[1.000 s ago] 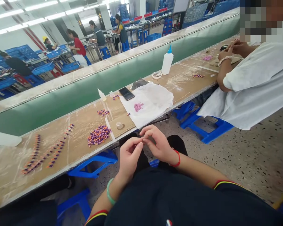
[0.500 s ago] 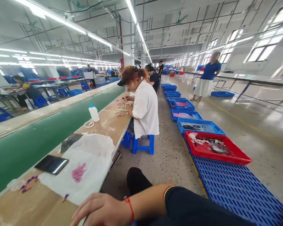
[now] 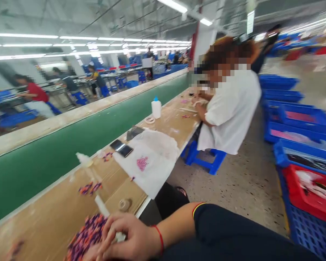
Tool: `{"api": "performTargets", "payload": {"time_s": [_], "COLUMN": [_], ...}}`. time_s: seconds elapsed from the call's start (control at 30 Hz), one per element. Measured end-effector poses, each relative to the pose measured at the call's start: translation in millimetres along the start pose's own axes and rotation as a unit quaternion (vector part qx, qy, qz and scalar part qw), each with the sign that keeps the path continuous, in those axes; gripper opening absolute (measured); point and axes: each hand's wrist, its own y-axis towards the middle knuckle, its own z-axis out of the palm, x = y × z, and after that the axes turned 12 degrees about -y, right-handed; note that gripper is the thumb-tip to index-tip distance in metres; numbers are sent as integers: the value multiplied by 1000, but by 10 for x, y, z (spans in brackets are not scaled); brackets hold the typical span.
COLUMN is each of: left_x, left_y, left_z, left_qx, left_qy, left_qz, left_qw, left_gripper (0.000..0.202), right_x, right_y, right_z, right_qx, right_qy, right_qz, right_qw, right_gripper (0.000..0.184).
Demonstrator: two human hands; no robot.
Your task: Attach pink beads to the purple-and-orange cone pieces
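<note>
My right hand (image 3: 129, 235), with a red string at the wrist, rests at the bottom of the view with its fingers curled down onto a heap of purple and orange pieces (image 3: 83, 235) on the brown workbench (image 3: 57, 214). A white strip (image 3: 101, 206) on the bench runs under its fingers. The picture is blurred, and what the fingers hold is unclear. A sliver of my left hand (image 3: 91, 254) shows under it at the bottom edge, fingers hidden.
On the bench lie a tape roll (image 3: 123, 204), loose pieces (image 3: 89, 187), a white sheet (image 3: 154, 170) with pink beads (image 3: 142, 163), two phones (image 3: 121, 148) and glue bottles (image 3: 156, 107). Behind runs a green conveyor belt (image 3: 43, 163). A co-worker in white (image 3: 230, 108) sits to the right. Blue crates (image 3: 301, 145) and a red one (image 3: 309, 195) fill the floor.
The view has swung back left and down. My right hand has gone from the bench edge onto the heap of pieces. One second ago both hands were pinched together over my lap.
</note>
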Motion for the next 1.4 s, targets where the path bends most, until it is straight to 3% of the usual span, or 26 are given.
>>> {"api": "performTargets", "payload": {"time_s": [0.07, 0.17, 0.33, 0.47, 0.6, 0.83, 0.93, 1.07, 1.17, 1.3, 1.4], "left_x": [-197, -417, -506, -560, -583, -539, -470, -359, -321, -341, -371], "left_y": [-224, -416, -329, -260, -150, 129, 235, 343, 393, 424, 428], "left_z": [-63, 23, 316, 585, 847, 1180, 1267, 1334, 1351, 1328, 1295], "left_qx": [-80, -158, -124, -80, -34, 69, 86, 101, 98, 97, 98], "left_qy": [43, 45, -15, -6, 38, 132, 98, -49, -80, -77, -67], "left_qz": [-4, 11, 33, 38, 45, 27, -31, -133, -170, -170, -177], "left_qw": [996, 986, 992, 996, 998, 989, 991, 985, 977, 978, 977], "left_gripper": [45, 29, 28, 27, 26, 24, 24, 33, 37, 35, 34], "right_x": [216, 390, 425, 549, 591, 420, 344, 264, 213, 175, 164], "right_y": [-2, 35, 144, 197, 255, 312, 345, 402, 430, 442, 440], "right_z": [-39, -232, -646, -993, -1278, -1648, -1769, -1876, -1904, -1885, -1857], "right_qx": [4, 66, 123, 144, 122, 77, 72, 102, 114, 123, 114], "right_qy": [31, 54, -25, -111, -160, -216, -209, -101, -58, -64, -127], "right_qz": [-11, 75, 44, -2, -32, -30, -4, 95, 129, 113, 48], "right_qw": [999, 994, 991, 983, 979, 973, 975, 985, 983, 984, 984], "right_gripper": [31, 15, 3, 7, 9, 14, 14, 14, 13, 14, 16]}}
